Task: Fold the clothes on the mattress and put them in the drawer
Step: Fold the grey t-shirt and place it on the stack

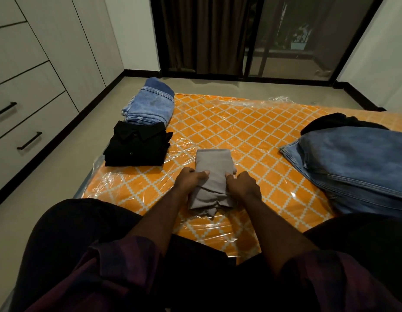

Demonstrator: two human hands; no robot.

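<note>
- Mattress (pixel 240 136): orange lattice print under clear plastic wrap. It carries all the clothes, and the person sits at its near edge.
- Drawers (pixel 26 122): white fronts with black handles, across a strip of floor from the mattress's left edge. All of them look closed.
- Heap (pixel 357 163): unfolded blue denim over something dark, along the right edge. By my reading it is not yet folded.
- Shirt (pixel 137 147): black and folded, at the left edge.
- Jeans (pixel 150 104): light blue and folded, at the far left corner, touching the shirt's far side.
- Cloth (pixel 214 174): grey, folded into a narrow packet. It lies flat close to the near edge, between shirt and heap and apart from both. Loose layered flaps show at its near end.
- Left hand (pixel 191 179): grips the packet's left side, thumb on top and fingers curled against the edge.
- Right hand (pixel 242 183): grips the right side the same way, so the cloth sits squarely between the two hands with its far half free beyond them.
- Step in hand: probably the last squaring of the grey fold, with storing not yet begun.
- Next move: likely a lift with both sides pinched so the near flaps do not fall open. The packet can go beside the shirt or to a drawer, which would need a free hand to open it.
</note>
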